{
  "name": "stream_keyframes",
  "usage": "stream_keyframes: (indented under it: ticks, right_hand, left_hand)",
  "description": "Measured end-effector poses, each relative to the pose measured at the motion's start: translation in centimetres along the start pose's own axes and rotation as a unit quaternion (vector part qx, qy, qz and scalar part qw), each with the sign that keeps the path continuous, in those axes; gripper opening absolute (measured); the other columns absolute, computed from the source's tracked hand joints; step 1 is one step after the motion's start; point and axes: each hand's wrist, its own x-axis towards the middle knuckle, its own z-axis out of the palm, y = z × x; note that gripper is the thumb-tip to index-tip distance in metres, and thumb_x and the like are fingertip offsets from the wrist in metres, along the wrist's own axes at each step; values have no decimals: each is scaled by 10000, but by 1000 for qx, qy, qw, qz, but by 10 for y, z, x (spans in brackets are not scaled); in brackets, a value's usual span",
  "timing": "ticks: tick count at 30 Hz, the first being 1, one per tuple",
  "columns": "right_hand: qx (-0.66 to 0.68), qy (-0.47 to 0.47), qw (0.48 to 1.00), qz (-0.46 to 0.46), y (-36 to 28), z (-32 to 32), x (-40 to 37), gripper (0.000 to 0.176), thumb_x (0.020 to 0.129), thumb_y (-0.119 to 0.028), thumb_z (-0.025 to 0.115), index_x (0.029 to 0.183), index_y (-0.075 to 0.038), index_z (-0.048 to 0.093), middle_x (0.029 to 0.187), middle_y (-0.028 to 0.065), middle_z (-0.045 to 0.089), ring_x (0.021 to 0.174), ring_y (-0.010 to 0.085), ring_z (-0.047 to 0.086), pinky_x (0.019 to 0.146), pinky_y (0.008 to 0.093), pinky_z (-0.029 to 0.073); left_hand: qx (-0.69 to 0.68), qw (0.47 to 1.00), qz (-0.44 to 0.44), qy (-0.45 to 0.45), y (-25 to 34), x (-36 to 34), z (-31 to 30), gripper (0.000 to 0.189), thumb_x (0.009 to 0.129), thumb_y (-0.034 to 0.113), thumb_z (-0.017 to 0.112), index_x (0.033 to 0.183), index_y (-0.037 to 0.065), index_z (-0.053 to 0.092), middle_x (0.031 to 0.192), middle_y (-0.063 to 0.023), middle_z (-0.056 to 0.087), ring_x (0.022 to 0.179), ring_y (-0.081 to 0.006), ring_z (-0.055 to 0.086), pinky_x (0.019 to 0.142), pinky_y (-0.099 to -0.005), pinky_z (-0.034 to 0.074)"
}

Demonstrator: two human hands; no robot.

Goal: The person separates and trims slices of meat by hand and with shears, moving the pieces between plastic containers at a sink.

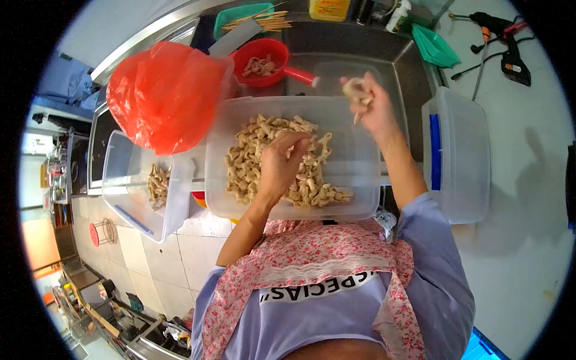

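A clear plastic tub [354, 174] in front of me holds a pile of small, lumpy beige pieces [249, 159] that look like meat. My left hand [283, 163] is over the pile with its fingers bent together; whatever lies between them is hidden. Off the tub's far right corner, my right hand [373, 108] is raised, closed around a few beige pieces [358, 91], slightly blurred. A red plastic ladle [282, 60] with similar, pinker pieces in its bowl rests beyond the tub.
A red plastic bag [165, 96] bulges at the left above a clear bin [129, 198] with more pieces. Behind are a green basket [231, 18] with wooden skewers [270, 23] and a flat grey piece [235, 37]. At right stands a lidded box [465, 156].
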Motion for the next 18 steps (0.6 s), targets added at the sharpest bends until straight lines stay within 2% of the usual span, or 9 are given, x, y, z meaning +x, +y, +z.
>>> stream_keyframes:
  ticks: [2,3,6,9,11,14,16,17,18]
  right_hand:
    - [63,-12,998,12,-17,-29,19,326,903,-333,579,686,-117,467,718,40,556,534,86,423,403,198,308]
    - [140,-96,985,34,-16,-64,37,247,896,-289,592,783,-81,524,668,28,515,535,108,428,432,211,337]
    - [160,-92,978,95,-29,-88,48,222,894,-268,601,909,-52,556,628,19,476,565,121,442,456,227,357]
    - [163,-11,985,56,-32,-87,46,206,895,-225,609,972,-39,564,677,28,507,595,125,454,465,204,356]
    - [219,133,966,14,-37,-74,43,205,903,-207,600,1016,-41,557,721,27,524,620,122,464,460,186,349]
    - [192,152,970,16,-48,-103,61,168,906,-199,604,987,-64,546,795,16,545,569,96,449,420,164,309]
    - [91,75,992,-37,-46,-128,69,165,909,-218,602,964,-74,542,787,12,544,510,85,419,392,170,277]
    - [-4,136,990,-34,-49,-133,76,319,911,-407,568,838,-98,539,675,-3,511,438,80,351,374,197,235]
    - [-46,195,979,-41,-51,-133,77,381,900,-473,540,802,-104,527,635,-8,487,428,82,339,371,208,227]
  left_hand:
    - [2,1000,-20,-3,0,-1,1,155,875,88,603,985,2,669,909,-125,663,772,-187,634,697,-282,494]
    - [-3,1000,-28,-5,-3,-1,2,157,877,91,601,987,3,672,907,-125,665,767,-183,632,696,-282,494]
    - [-8,999,-44,-13,-10,1,7,171,887,118,601,992,10,681,895,-120,672,749,-163,625,685,-285,495]
    - [7,998,-53,-17,-12,2,9,180,886,141,609,989,15,685,869,-110,674,746,-152,624,676,-284,496]
    - [3,998,-58,-21,-18,1,11,181,887,142,607,989,14,685,860,-105,675,741,-145,621,672,-278,494]
    - [-10,998,-63,-21,-19,2,11,187,888,146,606,989,9,684,850,-99,675,734,-133,617,665,-269,490]
    - [-16,997,-65,-23,-21,1,12,191,888,147,606,990,6,684,845,-95,675,728,-127,613,658,-263,486]
    - [-16,997,-65,-25,-24,1,12,192,888,147,605,991,5,684,844,-94,675,723,-126,611,653,-261,484]
    - [-16,997,-66,-25,-25,1,12,193,888,146,605,992,4,684,842,-92,676,719,-124,609,649,-259,481]
